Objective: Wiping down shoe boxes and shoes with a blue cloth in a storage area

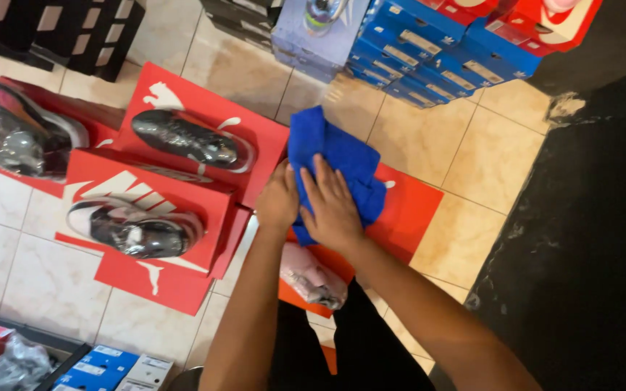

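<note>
From the head camera I see my right hand (333, 206) lying flat on a blue cloth (335, 163), its fingers (327, 185) spread apart and pressing the cloth down rather than gripping it. My left hand (278, 199) sits just beside it, touching the cloth's left edge; its fingers are curled out of sight, so I cannot tell whether they pinch the cloth. The cloth lies bunched and folded over a red box lid (407, 210) on the tiled floor (465, 152), near the middle of the view, covering the lid's left part. I judge the wiping as underway: the cloth is in contact with the lid, but I cannot tell how much of the surface is done, and the bare right part looks smooth and evenly red. The cloth itself is bright blue, soft and thick-looking, creased into a loose wad. To the left, dark shoes (190, 139) rest on other red boxes (150, 217), apparently wrapped in clear film. Blue boxes (429, 54) are stacked by the far edge of the floor.
</note>
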